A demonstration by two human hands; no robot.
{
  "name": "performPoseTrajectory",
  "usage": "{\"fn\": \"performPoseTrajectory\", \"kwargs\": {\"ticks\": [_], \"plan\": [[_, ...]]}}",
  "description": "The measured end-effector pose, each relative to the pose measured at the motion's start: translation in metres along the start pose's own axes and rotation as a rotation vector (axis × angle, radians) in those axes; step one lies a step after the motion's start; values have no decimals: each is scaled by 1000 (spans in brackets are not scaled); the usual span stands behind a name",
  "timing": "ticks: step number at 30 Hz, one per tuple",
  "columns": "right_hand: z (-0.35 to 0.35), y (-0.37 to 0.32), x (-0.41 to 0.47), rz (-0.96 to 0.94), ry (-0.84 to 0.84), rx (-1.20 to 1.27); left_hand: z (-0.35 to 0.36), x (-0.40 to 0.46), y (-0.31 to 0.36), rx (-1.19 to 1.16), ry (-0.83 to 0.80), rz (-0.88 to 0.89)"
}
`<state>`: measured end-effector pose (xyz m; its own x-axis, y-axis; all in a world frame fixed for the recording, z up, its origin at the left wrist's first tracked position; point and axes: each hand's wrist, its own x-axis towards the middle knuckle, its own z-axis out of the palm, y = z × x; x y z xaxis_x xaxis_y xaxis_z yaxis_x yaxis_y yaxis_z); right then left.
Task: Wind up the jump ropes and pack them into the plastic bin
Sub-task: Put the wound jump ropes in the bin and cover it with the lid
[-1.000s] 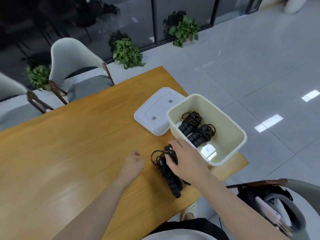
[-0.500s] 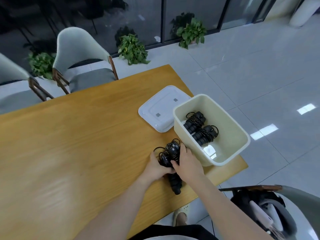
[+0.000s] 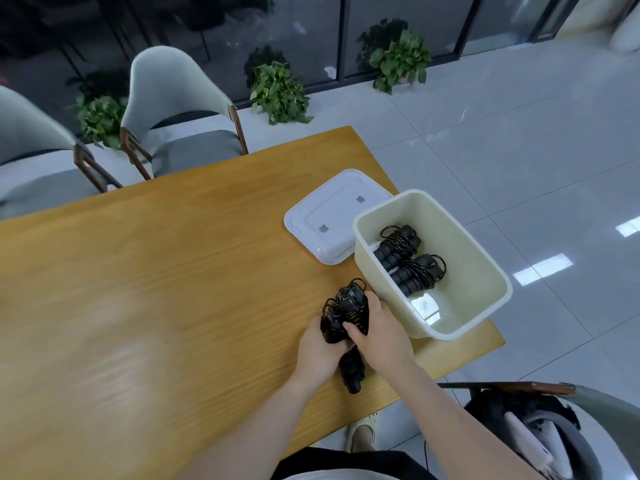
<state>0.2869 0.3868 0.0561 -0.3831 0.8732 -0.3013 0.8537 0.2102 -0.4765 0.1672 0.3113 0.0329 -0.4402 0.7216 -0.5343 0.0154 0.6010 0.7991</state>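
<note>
Nearest the camera, both hands close on one wound black jump rope point(image 3: 348, 318) at the near right part of the wooden tabletop point(image 3: 156, 289). The left hand point(image 3: 320, 348) wraps its grip around the bundle's left side, and the right hand point(image 3: 382, 332) curls its grip over the right side, thumb laid across the coils. One handle end sticks out below the hands toward the tabletop's near edge. A second ago the left hand lay apart from the rope with only the right on it; half a second ago both had closed on it, and the hold looks the same now.

Just beyond, close beside the right hand, stands the cream plastic bin point(image 3: 485, 271) with two wound ropes point(image 3: 408, 261) lying side by side in it, unchanged. Its white lid point(image 3: 329, 220) lies flat at the bin's far left corner. Farther off, two chairs point(image 3: 180, 116) stand at the tabletop's far edge.
</note>
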Motion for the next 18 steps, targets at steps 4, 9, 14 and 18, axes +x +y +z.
{"fn": "performPoseTrajectory", "kwargs": {"ticks": [4, 9, 14, 18], "plan": [[-1, -8, -7, 2, 56, -32, -14, -4, -3, -139, -19, 16], [-14, -33, -17, -21, 111, 161, -54, -9, 10, -185, -68, 73], [-47, -70, -16, -74, 172, 287, -84, -9, 47, -172, -61, 198], [-86, -90, -16, -61, 292, 378, -98, -10, 97, -121, -115, 309]]}}
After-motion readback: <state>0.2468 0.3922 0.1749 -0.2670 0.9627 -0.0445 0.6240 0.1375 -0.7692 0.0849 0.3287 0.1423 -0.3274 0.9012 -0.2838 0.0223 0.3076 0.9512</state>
